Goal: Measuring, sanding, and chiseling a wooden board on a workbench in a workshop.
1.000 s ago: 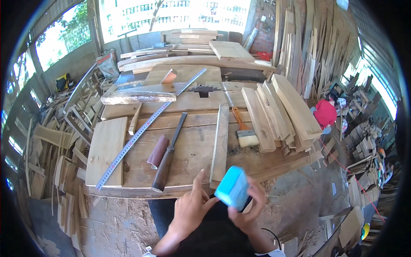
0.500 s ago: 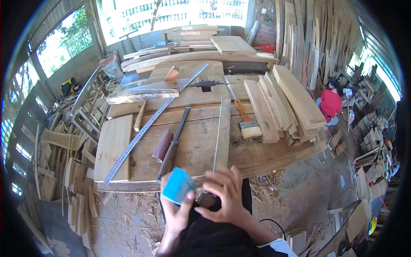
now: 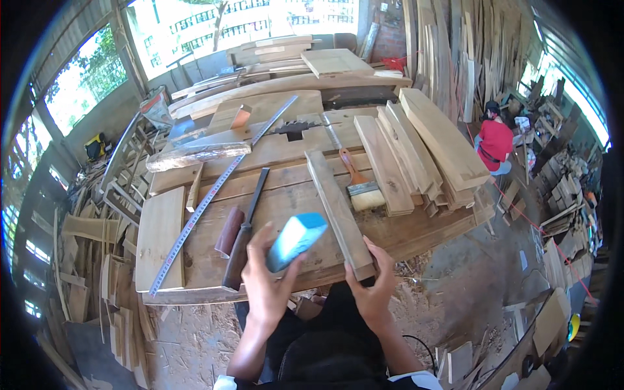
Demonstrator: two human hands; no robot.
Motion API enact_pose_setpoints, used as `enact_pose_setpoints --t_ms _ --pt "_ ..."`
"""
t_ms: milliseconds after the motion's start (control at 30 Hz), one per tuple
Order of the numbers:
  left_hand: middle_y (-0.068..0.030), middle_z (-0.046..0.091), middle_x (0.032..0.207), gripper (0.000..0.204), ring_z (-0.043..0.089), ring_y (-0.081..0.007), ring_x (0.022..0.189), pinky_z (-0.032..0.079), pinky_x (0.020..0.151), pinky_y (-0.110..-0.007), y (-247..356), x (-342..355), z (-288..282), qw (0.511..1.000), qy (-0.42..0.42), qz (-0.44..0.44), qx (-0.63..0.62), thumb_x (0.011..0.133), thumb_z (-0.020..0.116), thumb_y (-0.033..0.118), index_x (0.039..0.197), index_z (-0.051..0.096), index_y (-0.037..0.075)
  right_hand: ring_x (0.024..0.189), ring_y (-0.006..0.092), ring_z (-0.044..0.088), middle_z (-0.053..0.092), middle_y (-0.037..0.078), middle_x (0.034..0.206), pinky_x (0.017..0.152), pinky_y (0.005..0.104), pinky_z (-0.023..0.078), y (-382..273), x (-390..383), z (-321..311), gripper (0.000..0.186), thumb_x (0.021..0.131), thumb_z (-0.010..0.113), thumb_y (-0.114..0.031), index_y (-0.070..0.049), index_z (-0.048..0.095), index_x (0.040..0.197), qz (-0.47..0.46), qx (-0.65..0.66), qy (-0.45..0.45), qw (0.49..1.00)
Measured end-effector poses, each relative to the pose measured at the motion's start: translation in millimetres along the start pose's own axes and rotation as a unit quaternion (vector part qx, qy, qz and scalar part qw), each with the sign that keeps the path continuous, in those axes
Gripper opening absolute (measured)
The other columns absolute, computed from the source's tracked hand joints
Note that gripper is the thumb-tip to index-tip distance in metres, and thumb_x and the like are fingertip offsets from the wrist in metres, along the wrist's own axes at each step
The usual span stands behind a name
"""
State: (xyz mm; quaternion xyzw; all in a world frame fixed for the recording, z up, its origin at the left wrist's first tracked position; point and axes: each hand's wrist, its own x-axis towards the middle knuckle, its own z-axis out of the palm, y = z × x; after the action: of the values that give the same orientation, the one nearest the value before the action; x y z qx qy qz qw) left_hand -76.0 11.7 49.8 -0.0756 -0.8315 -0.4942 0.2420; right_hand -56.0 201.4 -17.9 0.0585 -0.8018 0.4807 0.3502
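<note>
My left hand [image 3: 268, 279] is closed on a blue block [image 3: 296, 240], held above the front of the wooden bench [image 3: 422, 224]. My right hand [image 3: 372, 286] grips the near end of a narrow board [image 3: 333, 208], which lies angled across the bench. Left of the block lie a chisel [image 3: 250, 216] with a dark handle and a reddish-brown roll [image 3: 230, 231]. A long steel ruler [image 3: 214, 192] crosses the bench diagonally. Beyond the narrow board rests a wide paintbrush [image 3: 364, 195] with an orange handle.
Stacked planks [image 3: 422, 146] cover the bench's right; more boards [image 3: 331, 62] lie at its back. A flat board [image 3: 161, 253] sits at front left. A person [image 3: 492, 146] in red crouches beyond the right side. Scrap wood [image 3: 91, 286] crowds the left floor; upright planks lean at back right.
The blue block has moved forward and up in my left hand. My right hand has shifted right onto the narrow board, whose near end has swung right.
</note>
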Motion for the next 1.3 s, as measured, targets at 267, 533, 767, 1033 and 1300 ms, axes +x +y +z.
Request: enact_pose_setpoints --t_ms 267,533,767,1033,1300 --pt "-0.0071 0.074 0.09 0.053 0.071 -0.0235 0.073 0.056 0.075 -0.038 -10.1 23.9 39.2 0.932 -0.162 0.312 0.094 0.081 0.081 0.035 0.124 0.065 0.01 0.125 0.0298 0.058 0.053 0.021 0.135 0.103 0.0414 0.048 22.9 -52.4 -36.8 0.08 0.077 0.086 -0.004 -0.001 0.033 0.137 0.085 0.06 0.031 0.994" --pt "-0.0053 0.073 0.088 0.056 0.07 -0.0222 0.072 0.057 0.068 -0.038 30.9 7.7 38.5 0.911 -0.286 0.279 0.1 0.074 0.083 0.026 0.127 0.069 0.013 0.128 0.0323 0.058 0.061 0.027 0.133 0.108 0.0413 0.044 27.7 -61.6 -53.4 0.091 0.078 0.083 -0.003 -0.002 0.02 0.144 0.166 0.074 0.038 0.983" --pt "-0.0152 0.072 0.096 0.053 0.071 -0.032 0.076 0.058 0.069 -0.041 4.1 35.5 54.9 0.971 -0.132 0.109 0.164 0.082 0.079 0.02 0.132 0.065 0.008 0.127 0.0327 0.059 0.057 0.023 0.138 0.106 0.0417 0.046 24.1 -43.5 -46.8 0.097 0.079 0.083 -0.005 -0.002 0.014 0.148 0.108 0.037 -0.008 0.993" --pt "-0.0161 0.069 0.07 0.049 0.071 -0.0327 0.063 0.056 0.058 -0.042 -10.0 74.8 36.8 0.987 -0.146 0.0 0.074 0.088 0.075 0.025 0.131 0.064 0.005 0.129 0.0325 0.057 0.044 0.024 0.144 0.109 0.0407 0.043 27.2 -48.6 -44.2 0.094 0.078 0.084 0.0 -0.003 0.02 0.147 0.128 0.045 0.022 0.99" --pt "-0.0153 0.074 0.096 0.054 0.072 -0.0364 0.085 0.057 0.073 -0.042 7.5 33.4 40.8 0.902 -0.397 0.159 -0.068 0.086 0.077 0.038 0.132 0.066 0.013 0.125 0.0323 0.06 0.06 0.023 0.125 0.101 0.041 0.05 29.5 -49.8 -42.4 0.085 0.074 0.088 -0.003 -0.007 0.027 0.133 0.134 0.062 0.062 0.987"
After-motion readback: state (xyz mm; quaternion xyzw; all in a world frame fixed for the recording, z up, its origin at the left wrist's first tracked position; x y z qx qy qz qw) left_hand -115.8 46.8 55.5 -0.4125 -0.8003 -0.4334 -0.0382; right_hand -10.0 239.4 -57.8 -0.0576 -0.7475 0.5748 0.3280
